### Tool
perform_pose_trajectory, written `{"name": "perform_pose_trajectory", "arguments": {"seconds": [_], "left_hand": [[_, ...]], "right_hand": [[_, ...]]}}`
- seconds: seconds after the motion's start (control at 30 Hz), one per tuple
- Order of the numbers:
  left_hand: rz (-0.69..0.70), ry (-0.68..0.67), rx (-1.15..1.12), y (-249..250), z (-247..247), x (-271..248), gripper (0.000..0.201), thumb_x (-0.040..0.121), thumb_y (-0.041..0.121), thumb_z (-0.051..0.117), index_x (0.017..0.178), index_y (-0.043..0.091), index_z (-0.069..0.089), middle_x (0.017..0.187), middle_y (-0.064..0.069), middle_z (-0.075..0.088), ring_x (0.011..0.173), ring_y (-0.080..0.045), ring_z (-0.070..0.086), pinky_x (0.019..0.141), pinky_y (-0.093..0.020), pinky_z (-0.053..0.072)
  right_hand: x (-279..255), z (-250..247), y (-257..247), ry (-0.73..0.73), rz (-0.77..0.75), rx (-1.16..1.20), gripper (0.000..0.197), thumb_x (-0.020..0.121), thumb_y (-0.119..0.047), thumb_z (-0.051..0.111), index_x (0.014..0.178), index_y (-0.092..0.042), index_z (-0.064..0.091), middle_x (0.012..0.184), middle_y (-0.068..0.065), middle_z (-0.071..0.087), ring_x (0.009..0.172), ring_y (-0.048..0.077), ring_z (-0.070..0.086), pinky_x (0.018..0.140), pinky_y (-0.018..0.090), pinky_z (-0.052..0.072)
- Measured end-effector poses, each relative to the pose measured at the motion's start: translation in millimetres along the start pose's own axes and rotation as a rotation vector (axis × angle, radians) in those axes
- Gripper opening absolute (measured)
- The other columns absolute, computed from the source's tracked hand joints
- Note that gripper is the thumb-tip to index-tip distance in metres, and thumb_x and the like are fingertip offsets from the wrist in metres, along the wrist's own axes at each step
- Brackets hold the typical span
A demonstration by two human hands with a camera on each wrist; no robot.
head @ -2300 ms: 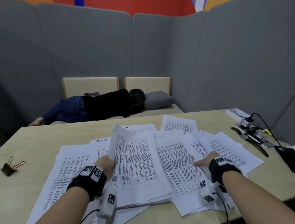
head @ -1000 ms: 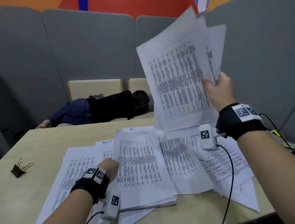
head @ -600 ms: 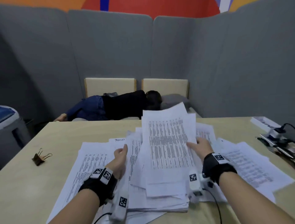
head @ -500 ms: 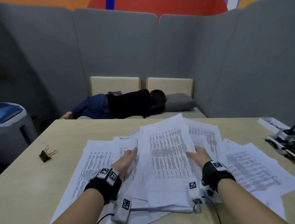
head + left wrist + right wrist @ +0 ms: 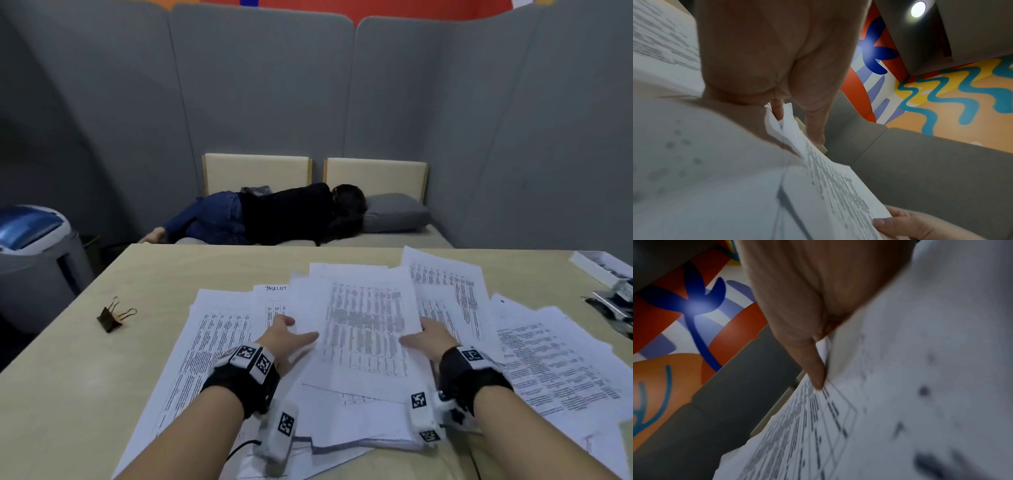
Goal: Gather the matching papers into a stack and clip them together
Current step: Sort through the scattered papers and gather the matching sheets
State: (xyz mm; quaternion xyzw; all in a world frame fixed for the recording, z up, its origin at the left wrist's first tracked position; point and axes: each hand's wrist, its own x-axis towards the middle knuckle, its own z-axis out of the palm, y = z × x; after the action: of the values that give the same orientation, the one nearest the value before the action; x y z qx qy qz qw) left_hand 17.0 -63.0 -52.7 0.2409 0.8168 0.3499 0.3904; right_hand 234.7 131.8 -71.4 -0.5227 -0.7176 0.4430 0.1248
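Paper stack (image 5: 363,346) lies between the 2 hands, long axis pointing away; left hand (image 5: 284,337) and right hand (image 5: 432,339) each grasp a side edge; binder clip (image 5: 113,317) sits well left, nearer the left hand.

— Where does the head view look from?
— From above the near edge of the counter (image 5: 61,394), facing forward and down across the stack of papers (image 5: 366,342) toward the grey panels behind it.
— And the left wrist view?
— Very close, low beside the stack of papers, looking up along the left hand (image 5: 777,56) at the ceiling.
— The right wrist view?
— The same, mirrored: pressed against the stack, looking up past the right hand (image 5: 807,305).
— What do they share?
— All three show the stack; the left wrist view also catches the right hand.
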Motion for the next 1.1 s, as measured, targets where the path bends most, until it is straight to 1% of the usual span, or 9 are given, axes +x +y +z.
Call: {"name": "perform_pose_trajectory", "arguments": {"seconds": [0.07,0.13,0.3,0.4,0.6,0.73,0.87,1.0,1.1], "left_hand": [[0.02,0.01,0.019,1,0,0,0.089,0.081,0.037,0.073,0.145,0.012,0.017,0.125,-0.011,0.051,0.104,-0.025,0.053,0.076,-0.024,0.049],[0.012,0.043,0.017,3,0,-4,0.098,0.081,0.034,0.074,0.148,0.008,0.007,0.143,-0.016,0.04,0.115,-0.029,0.049,0.081,-0.026,0.052],[-0.011,0.05,0.195,8,-3,-8,0.077,0.084,0.032,0.072,0.137,-0.001,0.028,0.084,-0.001,0.047,0.084,-0.017,0.053,0.059,-0.021,0.042],[-0.022,0.038,0.219,11,-3,-9,0.063,0.088,0.02,0.067,0.135,0.001,0.029,0.078,0.0,0.045,0.065,-0.009,0.048,0.043,-0.016,0.035],[-0.026,0.044,0.242,10,-3,-5,0.067,0.089,0.019,0.067,0.137,0.0,0.024,0.085,-0.004,0.049,0.074,-0.015,0.053,0.057,-0.022,0.044],[-0.047,0.033,0.276,12,-2,-2,0.074,0.087,0.023,0.068,0.14,0.0,0.022,0.106,-0.012,0.058,0.093,-0.022,0.061,0.067,-0.025,0.049],[-0.067,0.04,0.306,13,-1,2,0.074,0.086,0.023,0.07,0.139,0.0,0.022,0.113,-0.014,0.057,0.107,-0.028,0.058,0.081,-0.031,0.048],[-0.073,0.028,0.322,12,-2,4,0.076,0.085,0.026,0.071,0.138,0.0,0.023,0.118,-0.016,0.055,0.105,-0.028,0.058,0.088,-0.034,0.051],[-0.067,0.024,0.341,12,-3,7,0.076,0.085,0.027,0.071,0.138,0.0,0.023,0.111,-0.013,0.055,0.097,-0.026,0.057,0.081,-0.032,0.05]], "right_hand": [[-7,1,-9,-0.085,-0.043,-0.103,0.038,0.078,-0.009,0.072,0.113,-0.009,0.058,0.108,0.008,0.067,0.093,0.022,0.063,0.077,0.029,0.049],[-14,2,-20,-0.137,-0.051,-0.232,0.041,0.078,-0.019,0.074,0.113,-0.012,0.053,0.105,0.004,0.064,0.089,0.017,0.062,0.07,0.026,0.048],[-24,9,-28,-0.183,-0.017,-0.718,0.082,0.075,-0.075,0.053,0.137,-0.022,0.041,0.146,0.016,0.031,0.132,0.036,0.037,0.107,0.046,0.036],[-17,-9,-18,0.068,0.083,-0.521,0.079,0.079,-0.069,0.054,0.143,-0.023,0.038,0.15,0.017,0.024,0.137,0.038,0.026,0.111,0.051,0.029],[-3,-57,23,0.207,0.395,-0.524,0.113,0.058,-0.06,0.08,0.143,-0.009,0.026,0.145,0.02,0.027,0.129,0.038,0.04,0.103,0.049,0.042],[2,-65,25,0.186,0.378,-0.345,0.09,0.059,-0.035,0.089,0.125,0.007,0.045,0.089,0.014,0.058,0.085,0.029,0.059,0.074,0.035,0.053],[4,-73,26,0.207,0.291,-0.261,0.07,0.075,-0.027,0.08,0.126,0.009,0.049,0.12,0.021,0.06,0.108,0.035,0.059,0.085,0.036,0.049],[5,-93,24,0.363,0.241,-0.092,0.046,0.085,-0.03,0.068,0.111,0.008,0.061,0.088,0.019,0.063,0.074,0.031,0.058,0.073,0.036,0.048],[12,-106,27,0.413,0.302,-0.1,0.055,0.083,-0.043,0.066,0.105,0.008,0.062,0.096,0.024,0.065,0.083,0.034,0.061,0.079,0.038,0.051]]}}
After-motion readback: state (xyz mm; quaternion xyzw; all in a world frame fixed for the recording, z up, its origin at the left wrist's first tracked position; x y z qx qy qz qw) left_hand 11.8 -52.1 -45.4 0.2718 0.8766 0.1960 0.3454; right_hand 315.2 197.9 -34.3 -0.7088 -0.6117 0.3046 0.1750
